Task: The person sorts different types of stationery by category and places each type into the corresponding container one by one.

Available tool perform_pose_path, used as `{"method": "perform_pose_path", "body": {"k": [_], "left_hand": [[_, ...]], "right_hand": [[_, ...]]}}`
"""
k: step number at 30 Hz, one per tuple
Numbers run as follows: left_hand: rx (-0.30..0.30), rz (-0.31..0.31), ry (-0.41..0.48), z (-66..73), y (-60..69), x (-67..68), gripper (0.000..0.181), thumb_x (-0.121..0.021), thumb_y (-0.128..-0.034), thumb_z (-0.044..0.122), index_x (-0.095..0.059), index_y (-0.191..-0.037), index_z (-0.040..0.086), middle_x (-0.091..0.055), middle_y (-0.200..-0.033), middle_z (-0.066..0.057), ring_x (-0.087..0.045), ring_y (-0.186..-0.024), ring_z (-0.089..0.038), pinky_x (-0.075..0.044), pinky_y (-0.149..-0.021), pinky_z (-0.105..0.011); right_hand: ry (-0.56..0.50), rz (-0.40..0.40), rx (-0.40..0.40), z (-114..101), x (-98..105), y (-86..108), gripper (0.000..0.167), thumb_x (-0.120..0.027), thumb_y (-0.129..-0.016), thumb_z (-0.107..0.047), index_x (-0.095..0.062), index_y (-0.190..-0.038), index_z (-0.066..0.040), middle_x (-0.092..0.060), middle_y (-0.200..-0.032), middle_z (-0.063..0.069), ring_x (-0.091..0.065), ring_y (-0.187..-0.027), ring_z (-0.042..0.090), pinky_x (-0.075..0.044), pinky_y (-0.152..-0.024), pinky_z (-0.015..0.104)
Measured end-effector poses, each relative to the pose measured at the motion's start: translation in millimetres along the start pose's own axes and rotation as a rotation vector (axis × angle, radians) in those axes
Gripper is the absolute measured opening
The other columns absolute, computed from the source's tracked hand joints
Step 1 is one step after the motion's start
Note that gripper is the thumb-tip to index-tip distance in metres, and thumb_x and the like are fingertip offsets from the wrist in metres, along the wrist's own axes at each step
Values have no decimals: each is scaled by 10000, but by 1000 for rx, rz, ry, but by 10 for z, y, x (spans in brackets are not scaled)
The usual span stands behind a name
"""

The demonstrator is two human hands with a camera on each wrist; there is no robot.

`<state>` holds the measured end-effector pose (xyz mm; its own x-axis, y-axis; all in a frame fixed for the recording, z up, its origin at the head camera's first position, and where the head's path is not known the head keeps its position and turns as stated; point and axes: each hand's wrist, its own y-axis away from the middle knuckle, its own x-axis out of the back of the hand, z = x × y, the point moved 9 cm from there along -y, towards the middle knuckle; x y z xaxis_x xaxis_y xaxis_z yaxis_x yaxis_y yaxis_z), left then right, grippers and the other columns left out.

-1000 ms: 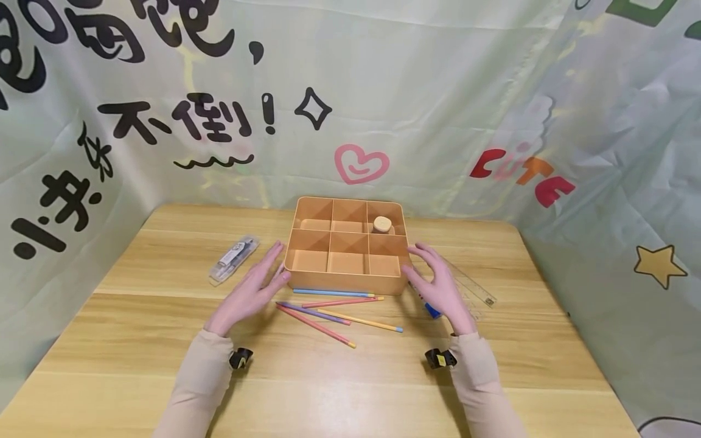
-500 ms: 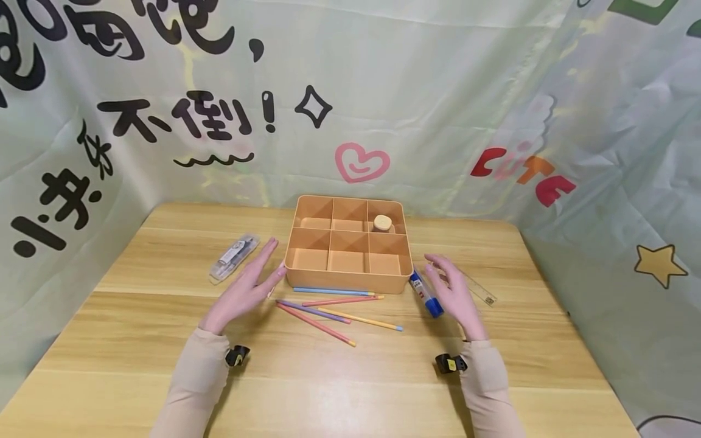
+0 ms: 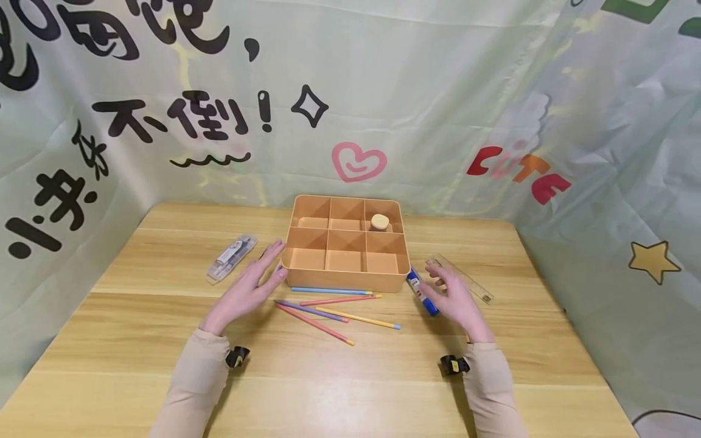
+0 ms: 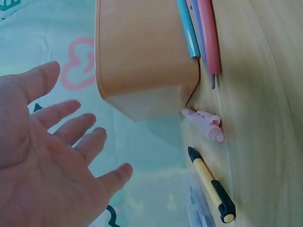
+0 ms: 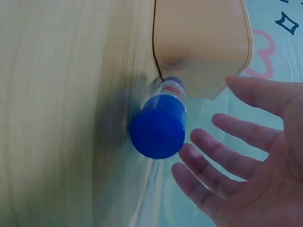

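An orange six-compartment box (image 3: pixel 345 281) stands at the back middle, a round pale-topped item (image 3: pixel 380 222) in its back right compartment. The left hand (image 3: pixel 245 292) is beside the box's left front corner, fingers spread, holding nothing. In the left wrist view a pink pen (image 4: pixel 204 125) and a yellow-and-black pen (image 4: pixel 210 184) lie near that hand (image 4: pixel 57 151). The right hand (image 3: pixel 456 299), empty with fingers loosely bent, hovers by a blue glue stick (image 3: pixel 423 293) right of the box. The right wrist view shows the glue stick's blue end (image 5: pixel 158 134) close to the fingertips of that hand (image 5: pixel 246 156).
Several pencils lie before the box, including a blue one (image 3: pixel 331 291), a yellow one (image 3: pixel 361 318) and a red one (image 3: pixel 317 325). A clear case (image 3: pixel 232 258) lies at left, a transparent ruler (image 3: pixel 472 284) at right. A printed cloth (image 3: pixel 416 91) hangs behind the table (image 3: pixel 328 389).
The right hand has moved away from the box's right side, out to the right, uncovering the glue stick. The left hand has shifted only slightly. The box looks unmoved.
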<state>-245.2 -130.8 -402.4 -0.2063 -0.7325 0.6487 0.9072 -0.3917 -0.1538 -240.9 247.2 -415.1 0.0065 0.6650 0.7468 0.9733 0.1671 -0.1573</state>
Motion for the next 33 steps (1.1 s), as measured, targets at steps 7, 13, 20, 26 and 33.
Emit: {"method": "perform_pose_path", "body": {"k": [7,13,20,26,33], "left_hand": [[-12,-37,-5,36,-14,-62,604,-468,-1075,308,-263,-1598,84,-123,-1695,-171,-163,-1558,-406,-54,-1249,-665],[-32,-50,12,64,-35,-126,572,-477,-1073,307,-320,-1582,98,-124,-1696,-179,-88,-1573,-405,-35,-1236,-691],[-15,-45,8,98,-76,-153,555,-469,-1076,324,-361,-1562,80,-120,-1697,-179,-49,-1583,-377,-22,-1262,-639],[58,-26,-43,86,-140,-169,664,-447,-1074,400,-222,-1608,75,-37,-1709,-154,-69,-1578,-391,-107,-1258,-634],[123,-11,-122,83,-230,-222,829,-436,-1070,429,-2,-1589,-50,94,-1685,-208,-22,-1569,-423,-109,-1276,-578]], "right_hand": [[115,-67,-106,52,-33,37,495,-717,-934,-251,-582,-1284,71,-659,-1191,273,-650,-1012,367,-566,-846,522],[191,-107,-152,84,-69,44,515,-732,-905,-282,-599,-1256,72,-676,-1134,264,-656,-948,330,-565,-799,476],[175,-200,-243,149,-170,66,596,-755,-869,-319,-573,-1270,82,-699,-1053,231,-622,-817,226,-499,-640,291],[162,-226,-315,224,-198,90,637,-750,-871,-343,-541,-1300,79,-683,-1137,255,-632,-852,231,-491,-651,270],[153,-223,-362,306,-205,111,570,-751,-871,-348,-571,-1235,52,-698,-1101,214,-625,-853,226,-476,-670,264]]}}
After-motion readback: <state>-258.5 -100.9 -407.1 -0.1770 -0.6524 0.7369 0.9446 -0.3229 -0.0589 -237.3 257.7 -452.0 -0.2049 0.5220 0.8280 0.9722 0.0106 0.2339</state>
